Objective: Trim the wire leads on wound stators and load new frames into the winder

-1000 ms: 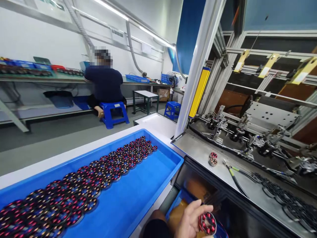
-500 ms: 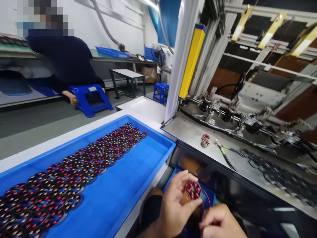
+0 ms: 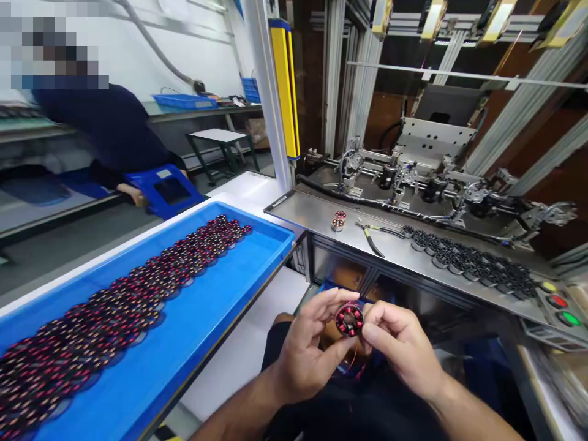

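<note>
At ten o'clock, a co-worker [image 3: 105,125] in a dark top, blurred, seated on a blue stool [image 3: 163,190] by a long workbench [image 3: 160,117]. At eight o'clock, in a long blue tray [image 3: 202,294], close-packed rows of coil rings [image 3: 124,306] in red, copper and black, with bare floor along the four-o'clock side. Between ten and eleven o'clock, a small white-topped table [image 3: 219,136] on dark legs. At twelve o'clock, a pale post [image 3: 266,92] beside an upright yellow bar [image 3: 285,92]. Near six o'clock, gripping a single motor coil [image 3: 341,318] between thumb and fingers, the left hand [image 3: 307,352]; the motor coil itself at five o'clock, red windings toward the camera. At three o'clock, on a metal ledge [image 3: 316,214], two loose coils [image 3: 339,220], one red and one copper-colored, near pliers [image 3: 373,242] with black and yellow-green handles. Between four and five o'clock, at the motor coil's four-o'clock edge, the right hand [image 3: 399,343], fingers bent; cannot tell whether pinched on it or only touching. At two o'clock, a machine [image 3: 436,138] of metal arms and plates. Farther out at three o'clock, massed black rings [image 3: 468,260]. Between three and four o'clock, a button panel [image 3: 558,301] in yellow, red and green.
</note>
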`<state>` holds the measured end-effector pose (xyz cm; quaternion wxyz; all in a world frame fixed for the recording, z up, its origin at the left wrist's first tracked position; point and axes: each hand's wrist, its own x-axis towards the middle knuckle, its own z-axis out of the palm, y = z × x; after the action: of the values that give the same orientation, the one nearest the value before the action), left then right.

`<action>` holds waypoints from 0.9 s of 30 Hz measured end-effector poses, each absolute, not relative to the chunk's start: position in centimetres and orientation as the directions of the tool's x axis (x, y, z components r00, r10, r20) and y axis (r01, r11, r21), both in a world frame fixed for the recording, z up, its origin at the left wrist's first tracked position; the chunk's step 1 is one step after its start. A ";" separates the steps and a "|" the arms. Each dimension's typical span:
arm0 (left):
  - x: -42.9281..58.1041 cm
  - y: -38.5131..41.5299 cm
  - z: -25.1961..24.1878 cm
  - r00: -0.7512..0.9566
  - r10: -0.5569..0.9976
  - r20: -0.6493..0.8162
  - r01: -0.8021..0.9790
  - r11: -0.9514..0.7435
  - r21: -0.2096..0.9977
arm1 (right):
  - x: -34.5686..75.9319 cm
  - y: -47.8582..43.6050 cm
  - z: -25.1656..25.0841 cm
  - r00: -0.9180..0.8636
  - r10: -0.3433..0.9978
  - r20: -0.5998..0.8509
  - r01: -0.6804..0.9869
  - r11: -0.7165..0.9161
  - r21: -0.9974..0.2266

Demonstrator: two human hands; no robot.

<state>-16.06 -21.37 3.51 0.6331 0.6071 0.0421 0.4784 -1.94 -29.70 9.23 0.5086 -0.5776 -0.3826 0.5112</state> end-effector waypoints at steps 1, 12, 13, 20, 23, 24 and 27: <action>-16.0 -22.0 3.9 0.540 0.673 0.505 -0.566 -0.154 0.810 | -1.8 -30.4 9.2 0.172 0.967 -0.186 -0.080 -0.175 -0.981; -14.7 -25.4 6.9 0.742 0.629 0.232 -0.515 0.313 0.798 | -0.6 -36.0 8.7 0.237 0.971 -0.042 -0.003 -0.042 -0.999; -14.6 -25.5 7.0 0.760 0.619 0.197 -0.485 0.338 0.807 | -0.8 -36.1 8.5 0.261 0.965 -0.023 0.003 -0.025 -1.000; -14.1 -25.6 6.2 0.670 0.728 0.145 -0.370 0.158 0.916 | -1.1 -36.1 7.7 0.340 0.926 0.163 0.227 0.088 -0.970; -14.3 -25.6 5.8 0.566 0.742 0.359 -0.286 -0.232 0.930 | -1.1 -36.0 7.8 0.364 0.886 0.286 0.282 0.188 -0.941; -14.4 -25.5 5.7 0.552 0.717 0.427 -0.272 -0.329 0.904 | -1.2 -35.9 7.9 0.364 0.883 0.296 0.279 0.200 -0.939; -14.6 -25.4 5.8 0.522 0.666 0.534 -0.255 -0.475 0.842 | -1.6 -35.5 8.2 0.366 0.899 0.240 0.184 0.184 -0.966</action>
<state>-14.61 -25.38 5.84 0.4923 0.7202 0.1424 0.4678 -1.63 -35.49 8.17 0.6024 -0.5658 -0.4784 0.2969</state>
